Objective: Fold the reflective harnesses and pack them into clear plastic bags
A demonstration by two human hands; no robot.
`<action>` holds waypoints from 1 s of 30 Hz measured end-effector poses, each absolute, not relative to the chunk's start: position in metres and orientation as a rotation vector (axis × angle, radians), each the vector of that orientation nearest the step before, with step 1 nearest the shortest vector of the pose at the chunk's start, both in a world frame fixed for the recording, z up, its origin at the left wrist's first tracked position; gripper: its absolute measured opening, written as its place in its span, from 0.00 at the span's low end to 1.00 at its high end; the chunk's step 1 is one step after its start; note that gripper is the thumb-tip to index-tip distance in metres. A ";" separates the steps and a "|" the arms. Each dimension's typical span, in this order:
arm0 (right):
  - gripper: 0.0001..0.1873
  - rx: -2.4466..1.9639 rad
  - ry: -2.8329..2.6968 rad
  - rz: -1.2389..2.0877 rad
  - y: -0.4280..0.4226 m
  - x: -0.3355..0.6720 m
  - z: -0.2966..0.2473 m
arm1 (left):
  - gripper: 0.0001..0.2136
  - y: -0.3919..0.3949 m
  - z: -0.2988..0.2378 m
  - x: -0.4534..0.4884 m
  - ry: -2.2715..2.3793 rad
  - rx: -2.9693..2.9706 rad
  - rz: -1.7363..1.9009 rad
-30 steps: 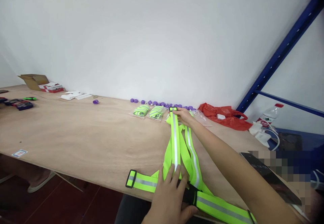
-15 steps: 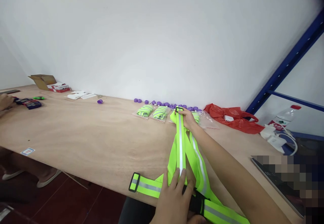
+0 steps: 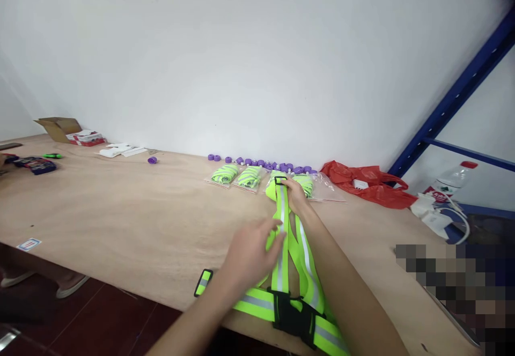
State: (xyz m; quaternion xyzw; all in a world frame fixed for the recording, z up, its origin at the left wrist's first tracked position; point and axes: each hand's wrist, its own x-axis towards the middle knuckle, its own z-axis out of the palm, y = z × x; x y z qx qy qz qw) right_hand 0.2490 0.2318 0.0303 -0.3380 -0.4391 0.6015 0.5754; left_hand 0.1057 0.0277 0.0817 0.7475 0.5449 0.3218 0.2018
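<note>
A neon-green reflective strap vest (image 3: 288, 262) lies stretched across the wooden table (image 3: 132, 211), its black buckle (image 3: 292, 313) near the front edge. My right hand (image 3: 295, 195) pinches the far end of the straps by a small black slider, close to the packed vests. My left hand (image 3: 251, 251) rests on the straps halfway along, fingers curled round them. One strap end (image 3: 203, 282) hangs over the table's front edge.
Two bagged green vests (image 3: 237, 176) and a row of purple caps (image 3: 261, 164) line the wall. A red plastic bag (image 3: 368, 183), a water bottle (image 3: 453, 182) and a blue rack (image 3: 454, 104) stand at right. A cardboard box (image 3: 58, 128) and small items sit far left.
My left hand lifted off the buckle at the front edge and slid forward along the straps to their middle. The right hand kept hold of the far end.
</note>
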 end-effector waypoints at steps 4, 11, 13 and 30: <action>0.12 -0.764 -0.979 1.450 0.230 0.248 0.030 | 0.18 0.112 0.076 0.109 1.748 1.900 1.002; 0.12 -0.762 -1.026 1.550 0.227 0.258 0.037 | 0.17 0.176 0.023 0.138 1.816 1.682 1.276; 0.11 -0.775 -1.040 1.564 0.228 0.262 0.038 | 0.17 0.177 0.016 0.140 1.749 1.686 1.345; 0.06 -0.807 -0.986 1.547 0.239 0.288 0.038 | 0.10 0.202 -0.021 0.123 1.153 0.918 1.507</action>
